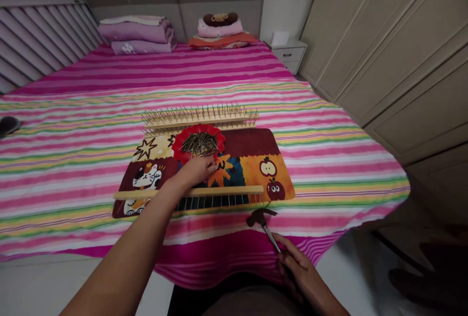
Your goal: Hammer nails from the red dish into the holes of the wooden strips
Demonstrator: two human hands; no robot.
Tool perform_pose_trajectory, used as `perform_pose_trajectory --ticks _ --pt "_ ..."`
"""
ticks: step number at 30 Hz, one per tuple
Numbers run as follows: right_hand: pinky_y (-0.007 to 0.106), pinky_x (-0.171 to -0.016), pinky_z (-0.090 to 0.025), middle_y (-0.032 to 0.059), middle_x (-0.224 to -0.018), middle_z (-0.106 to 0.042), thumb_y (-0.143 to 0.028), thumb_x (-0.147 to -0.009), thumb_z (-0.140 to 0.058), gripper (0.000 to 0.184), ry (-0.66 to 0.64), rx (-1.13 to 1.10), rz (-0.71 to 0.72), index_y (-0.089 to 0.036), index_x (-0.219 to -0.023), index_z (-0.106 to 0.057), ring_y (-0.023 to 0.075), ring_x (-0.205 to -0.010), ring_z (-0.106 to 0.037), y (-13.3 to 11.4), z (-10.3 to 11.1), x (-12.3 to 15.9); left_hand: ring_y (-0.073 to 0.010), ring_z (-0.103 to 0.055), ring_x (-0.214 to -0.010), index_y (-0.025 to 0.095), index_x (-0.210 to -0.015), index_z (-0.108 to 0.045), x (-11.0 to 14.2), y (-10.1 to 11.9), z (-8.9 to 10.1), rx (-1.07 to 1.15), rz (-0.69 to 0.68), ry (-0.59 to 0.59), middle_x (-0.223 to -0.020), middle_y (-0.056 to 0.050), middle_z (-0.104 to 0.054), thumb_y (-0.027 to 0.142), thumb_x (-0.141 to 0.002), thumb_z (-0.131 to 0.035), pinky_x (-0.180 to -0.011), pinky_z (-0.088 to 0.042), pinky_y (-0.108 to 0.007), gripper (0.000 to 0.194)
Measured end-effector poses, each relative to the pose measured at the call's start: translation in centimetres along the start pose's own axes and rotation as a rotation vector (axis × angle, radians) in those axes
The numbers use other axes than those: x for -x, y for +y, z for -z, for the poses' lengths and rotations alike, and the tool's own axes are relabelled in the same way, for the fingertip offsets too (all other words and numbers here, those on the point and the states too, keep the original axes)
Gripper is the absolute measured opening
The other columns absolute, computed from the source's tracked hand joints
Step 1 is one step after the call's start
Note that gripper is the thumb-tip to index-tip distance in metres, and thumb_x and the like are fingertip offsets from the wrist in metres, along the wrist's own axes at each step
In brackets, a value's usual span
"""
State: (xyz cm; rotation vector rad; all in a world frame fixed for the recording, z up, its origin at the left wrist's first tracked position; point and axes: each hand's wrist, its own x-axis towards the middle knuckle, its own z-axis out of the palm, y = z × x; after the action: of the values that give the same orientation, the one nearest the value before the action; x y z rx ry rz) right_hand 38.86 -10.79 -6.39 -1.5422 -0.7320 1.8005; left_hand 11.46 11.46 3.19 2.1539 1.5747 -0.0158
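Observation:
My left hand (197, 169) reaches forward to the near edge of a red scalloped dish (179, 143) piled with small nails (199, 144); its fingers are curled together at the dish rim, and whether they pinch a nail is hidden. My right hand (298, 269) is closed round the handle of a small hammer (261, 218), whose dark head rests on the bedspread near the bed's front edge. A wooden strip (226, 190) lies across a patterned mat (256, 150), just under my left hand. Two more wooden strips studded with upright nails (199, 117) lie beyond the dish.
Everything sits on a bed with a pink striped cover (73, 150). Folded purple bedding (137, 33) and a plush toy on pillows (220, 26) lie at the headboard. A white nightstand (288, 52) and wardrobe doors (395, 62) stand at the right. A dark object (8, 125) lies at the left edge.

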Motion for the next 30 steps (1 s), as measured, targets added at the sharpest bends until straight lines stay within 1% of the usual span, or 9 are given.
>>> perform_pose_trajectory --ticks 3,7,11,13,17,21,23,26,30 --pt "0.015 -0.025 -0.016 -0.0107 -0.046 -0.047 -0.049 -0.071 -0.054 0.074 -0.007 0.004 -0.031 -0.017 -0.136 -0.038 0.0044 -0.024 -0.027 0.1 0.0 -0.3 -0.0138 -0.057 -0.063 0.020 -0.076 -0.059 -0.1 -0.1 -0.4 -0.025 -0.072 0.108 -0.064 0.000 -0.061 0.036 -0.086 -0.043 -0.062 -0.040 -0.024 0.025" --pt "0.014 -0.029 -0.014 -0.0129 -0.039 -0.040 -0.047 -0.073 -0.052 0.070 0.009 -0.003 -0.013 -0.014 -0.134 -0.040 0.0046 -0.025 -0.025 -0.1 -0.2 -0.2 -0.0116 -0.055 -0.061 0.019 -0.074 -0.059 1.0 0.0 -0.1 0.219 -0.102 0.128 -0.063 0.002 -0.060 0.038 -0.083 -0.045 -0.062 -0.041 -0.022 0.025" --pt "0.014 -0.030 -0.015 -0.0111 -0.045 -0.046 -0.042 -0.076 -0.051 0.062 0.030 0.009 -0.011 -0.018 -0.133 -0.042 0.0040 -0.028 -0.028 -0.3 -0.3 0.3 -0.0119 -0.056 -0.066 0.019 -0.083 -0.061 5.0 -0.4 0.8 0.419 -0.006 0.338 -0.070 0.002 -0.063 0.045 -0.081 -0.048 -0.066 -0.044 -0.022 0.030" --pt "0.014 -0.031 -0.016 -0.0111 -0.045 -0.046 -0.042 -0.076 -0.051 0.061 0.036 0.005 -0.018 -0.018 -0.132 -0.043 0.0040 -0.028 -0.029 -0.5 -0.3 0.4 -0.0132 -0.059 -0.072 0.019 -0.087 -0.063 7.6 -1.2 0.4 0.421 0.044 0.380 -0.076 0.001 -0.066 0.048 -0.080 -0.050 -0.069 -0.046 -0.024 0.032" --pt "0.013 -0.028 -0.015 -0.0130 -0.041 -0.041 -0.044 -0.076 -0.051 0.063 0.013 0.009 -0.009 -0.018 -0.133 -0.042 0.0038 -0.026 -0.025 -1.0 -0.4 0.5 -0.0188 -0.060 -0.085 0.022 -0.091 -0.067 11.3 -3.1 -2.2 0.178 -0.052 0.286 -0.090 -0.003 -0.068 0.043 -0.069 -0.066 -0.076 -0.047 -0.030 0.030" --pt "0.012 -0.026 -0.019 -0.0113 -0.047 -0.046 -0.041 -0.076 -0.050 0.061 0.028 0.025 -0.008 -0.020 -0.133 -0.042 0.0036 -0.027 -0.028 -1.2 -0.5 0.6 -0.0196 -0.060 -0.086 0.024 -0.091 -0.069 12.1 -3.7 -4.0 0.021 -0.105 0.256 -0.094 -0.005 -0.067 0.029 -0.069 -0.066 -0.078 -0.046 -0.033 0.022" --pt "0.012 -0.025 -0.019 -0.0101 -0.050 -0.049 -0.041 -0.076 -0.050 0.059 0.038 0.025 0.003 -0.020 -0.131 -0.044 0.0033 -0.026 -0.030 -1.1 -0.6 0.7 -0.0178 -0.060 -0.082 0.023 -0.088 -0.068 12.2 -3.4 -3.7 0.052 -0.129 0.218 -0.090 -0.005 -0.066 0.027 -0.073 -0.061 -0.075 -0.047 -0.030 0.017" --pt "0.012 -0.024 -0.018 -0.0091 -0.053 -0.051 -0.041 -0.076 -0.050 0.058 0.045 0.022 0.013 -0.021 -0.130 -0.044 0.0032 -0.026 -0.031 -0.9 -0.5 0.8 -0.0152 -0.061 -0.078 0.022 -0.090 -0.065 13.0 -2.9 -2.3 0.176 -0.134 0.147 -0.092 -0.004 -0.065 0.030 -0.077 -0.055 -0.069 -0.047 -0.024 0.018" --pt "0.011 -0.024 -0.020 -0.0094 -0.053 -0.050 -0.041 -0.075 -0.051 0.062 0.036 0.024 0.008 -0.020 -0.132 -0.042 0.0035 -0.027 -0.032 -0.9 -0.5 0.8 -0.0126 -0.056 -0.060 0.024 -0.092 -0.064 15.0 -2.8 -0.4 0.265 -0.027 0.077 -0.075 0.001 -0.064 0.039 -0.079 -0.052 -0.053 -0.043 -0.021 0.023"
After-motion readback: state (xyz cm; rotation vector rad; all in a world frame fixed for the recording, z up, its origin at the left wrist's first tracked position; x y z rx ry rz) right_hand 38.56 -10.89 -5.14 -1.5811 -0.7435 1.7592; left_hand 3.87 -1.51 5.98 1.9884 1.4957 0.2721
